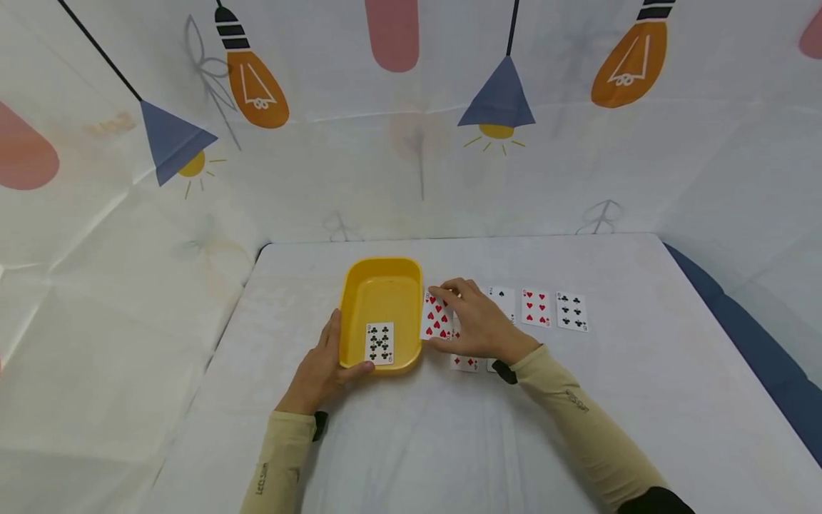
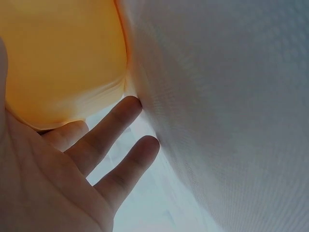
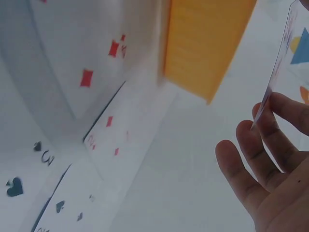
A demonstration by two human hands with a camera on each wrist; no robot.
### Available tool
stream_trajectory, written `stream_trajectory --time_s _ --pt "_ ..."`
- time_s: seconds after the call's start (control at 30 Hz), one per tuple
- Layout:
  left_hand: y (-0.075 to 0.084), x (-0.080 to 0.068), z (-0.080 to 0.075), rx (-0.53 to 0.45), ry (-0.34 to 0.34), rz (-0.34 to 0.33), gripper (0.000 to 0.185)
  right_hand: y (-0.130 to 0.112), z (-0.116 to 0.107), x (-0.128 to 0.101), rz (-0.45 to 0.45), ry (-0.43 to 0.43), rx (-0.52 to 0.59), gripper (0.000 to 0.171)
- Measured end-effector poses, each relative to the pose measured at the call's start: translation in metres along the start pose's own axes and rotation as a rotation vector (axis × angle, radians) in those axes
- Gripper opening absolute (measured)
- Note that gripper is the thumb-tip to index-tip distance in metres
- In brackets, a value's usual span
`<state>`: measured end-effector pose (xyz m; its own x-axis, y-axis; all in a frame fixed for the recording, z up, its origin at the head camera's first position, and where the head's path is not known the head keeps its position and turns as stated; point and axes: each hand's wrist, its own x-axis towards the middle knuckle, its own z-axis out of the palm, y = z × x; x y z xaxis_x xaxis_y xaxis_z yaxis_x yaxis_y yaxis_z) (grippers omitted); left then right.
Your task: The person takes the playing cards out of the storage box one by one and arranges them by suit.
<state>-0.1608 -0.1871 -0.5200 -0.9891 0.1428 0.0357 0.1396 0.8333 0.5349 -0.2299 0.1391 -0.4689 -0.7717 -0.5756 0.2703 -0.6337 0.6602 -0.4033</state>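
A yellow plastic tray [image 1: 362, 285] stands left of the table's middle, with a clubs playing card [image 1: 379, 343] lying face up in it. My left hand [image 1: 324, 371] holds the tray's near left corner, thumb at the front rim and fingers along the outer side wall [image 2: 63, 58]. Just past the tray's right rim, my right hand [image 1: 478, 325] pinches a hearts card [image 1: 435, 320] between thumb and fingers. In the right wrist view that card [image 3: 277, 72] appears nearly edge-on, raised off the table. Below this hand, a diamonds card [image 1: 464, 363] is partly covered.
Right of the right hand lie a spades card [image 1: 502, 300], another hearts card [image 1: 536, 308] and another clubs card [image 1: 571, 312], all face up. White cloth [image 1: 411, 442] covers the table. A printed sheet [image 1: 359, 164] hangs behind it, and something dark blue [image 1: 758, 335] shows beyond the right edge.
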Motion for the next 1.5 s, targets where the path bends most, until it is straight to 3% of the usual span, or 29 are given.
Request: stream_trajectory --time_s 0.57,0.97,1.2,1.5 --pt "-0.001 -0.004 -0.003 -0.014 -0.001 -0.027 0.129 0.057 -0.020 -0.055 0.167 -0.038 0.000 0.088" --pt "0.000 -0.005 -0.004 -0.029 -0.003 -0.023 0.128 0.073 -0.034 -0.087 0.206 -0.094 -0.052 0.088" --pt "0.000 -0.004 -0.003 -0.022 -0.009 -0.028 0.128 0.080 -0.038 -0.101 0.177 -0.099 -0.081 0.083" --pt "0.002 -0.003 -0.003 -0.027 -0.013 -0.016 0.128 0.087 -0.042 -0.122 0.237 -0.181 -0.111 0.077"
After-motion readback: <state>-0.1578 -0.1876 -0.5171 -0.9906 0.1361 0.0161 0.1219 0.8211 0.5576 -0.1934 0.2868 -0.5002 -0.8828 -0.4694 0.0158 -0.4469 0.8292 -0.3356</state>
